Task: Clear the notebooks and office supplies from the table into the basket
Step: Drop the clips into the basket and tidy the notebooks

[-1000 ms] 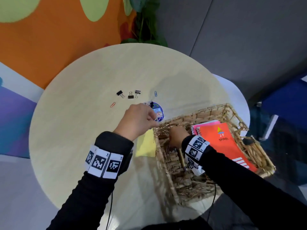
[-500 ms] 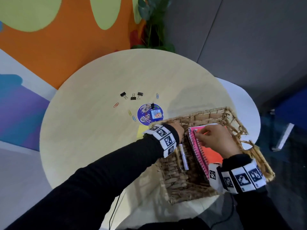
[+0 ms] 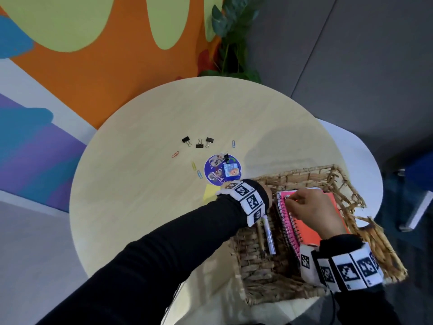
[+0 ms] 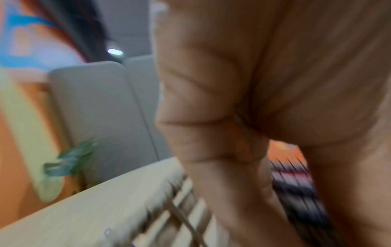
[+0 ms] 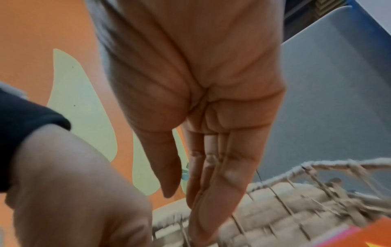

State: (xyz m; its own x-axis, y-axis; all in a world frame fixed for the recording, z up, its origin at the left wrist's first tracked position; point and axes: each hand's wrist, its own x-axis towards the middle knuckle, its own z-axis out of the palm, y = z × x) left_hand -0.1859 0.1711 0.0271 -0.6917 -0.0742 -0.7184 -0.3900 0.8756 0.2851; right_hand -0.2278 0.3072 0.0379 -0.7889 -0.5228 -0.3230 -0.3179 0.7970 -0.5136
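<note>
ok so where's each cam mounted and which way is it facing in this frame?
Head: on the person's head, looking down at the round table and basket; shows both sleeved arms, right hand over the notebooks.
Left wrist: on the left wrist, looking along the blurred left hand toward the basket rim and wall.
Right wrist: on the right wrist, looking along straight fingers into the basket; the left hand also shows.
Shared: all three see the basket; head and left wrist both see the plant.
</note>
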